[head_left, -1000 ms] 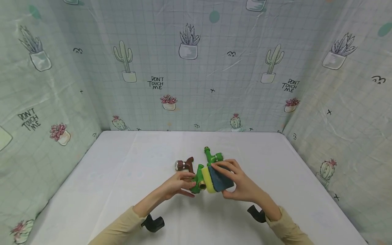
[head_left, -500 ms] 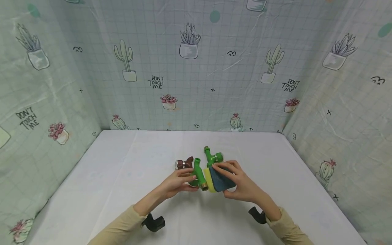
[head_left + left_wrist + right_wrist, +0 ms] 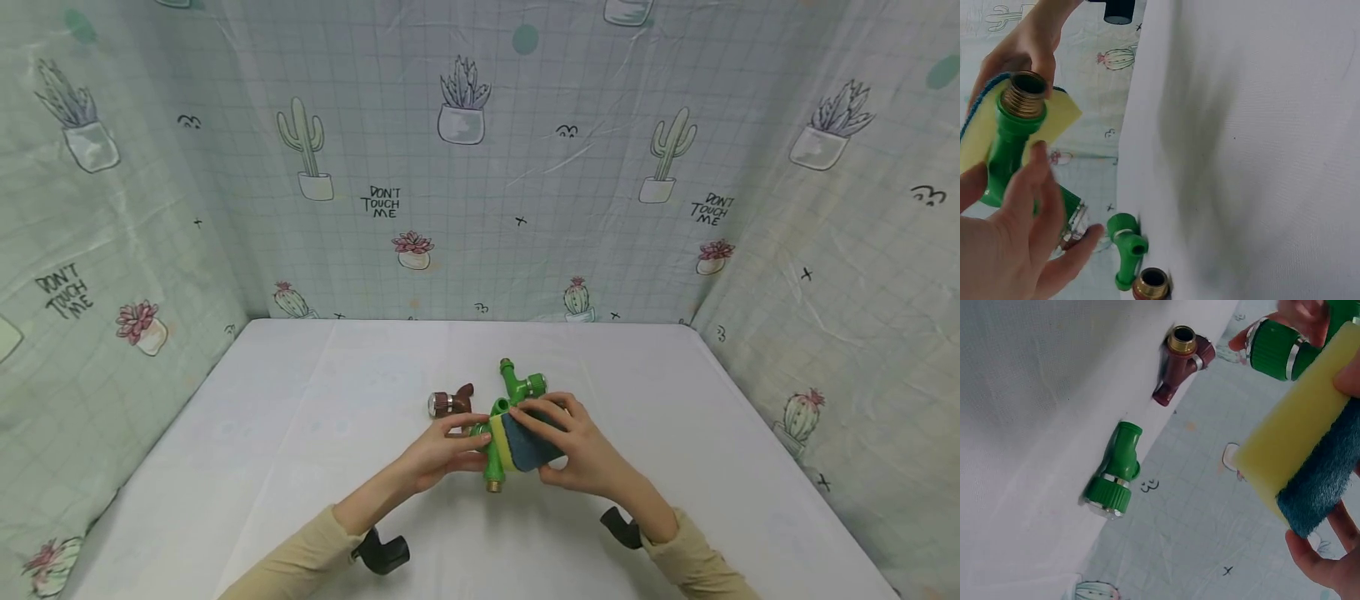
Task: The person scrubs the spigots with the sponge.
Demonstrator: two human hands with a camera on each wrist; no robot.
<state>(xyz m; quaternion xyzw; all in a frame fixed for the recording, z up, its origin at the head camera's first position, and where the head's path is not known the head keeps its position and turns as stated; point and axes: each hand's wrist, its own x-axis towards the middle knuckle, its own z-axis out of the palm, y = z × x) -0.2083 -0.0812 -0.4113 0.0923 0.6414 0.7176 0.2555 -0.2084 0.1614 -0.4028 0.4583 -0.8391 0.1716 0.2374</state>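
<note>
My left hand (image 3: 442, 454) holds a green tap (image 3: 494, 467) above the table, its brass threaded end pointing down towards me in the head view. In the left wrist view, the thumb and fingers lie around the green body, and the threaded end (image 3: 1024, 94) is in plain sight. My right hand (image 3: 585, 446) grips a sponge (image 3: 531, 442) with a yellow side and a dark blue scouring side. The yellow face (image 3: 1300, 425) lies against the tap; part of the tap is hidden behind the sponge and fingers.
Behind the hands, a second green tap (image 3: 517, 385) and a dark red-brown tap (image 3: 452, 403) lie on the white table (image 3: 337, 392). A cactus-print cloth (image 3: 480, 208) encloses the back and sides. Black curved pieces (image 3: 381, 552) show beneath both wrists.
The held green tap has turned in my left hand, so its threaded end now points more straight down towards me. The sponge has shifted slightly left along with my right hand.
</note>
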